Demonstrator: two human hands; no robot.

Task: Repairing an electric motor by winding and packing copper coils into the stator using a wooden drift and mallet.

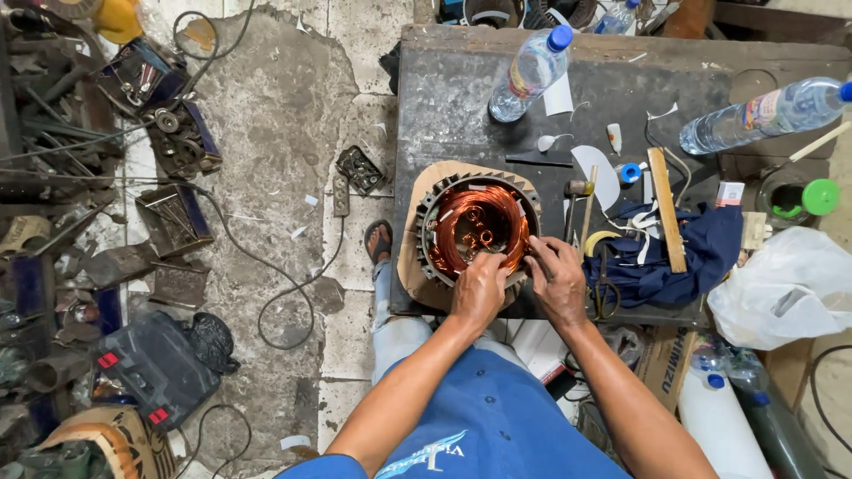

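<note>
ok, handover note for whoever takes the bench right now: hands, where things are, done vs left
Left hand: on the near rim of the motor stator, fingers curled at the copper windings; whether it grips anything cannot be told.
Right hand: on the stator's right edge, fingers at the rim.
Stator sits on a cardboard piece on the dark workbench. Hammer, wooden stick and blue cloth lie to the right.
Done: copper coils are in the core.
Left: near-rim work in progress; extent unclear.

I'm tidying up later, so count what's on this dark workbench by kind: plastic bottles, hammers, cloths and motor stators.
Plastic bottles: 2, one blue-capped bottle at the back, one lying bottle at right
Hammers: 1, the hammer
Cloths: 1, the navy cloth
Motor stators: 1, the copper-wound stator, with left hand and right hand on it
Total: 5
</note>
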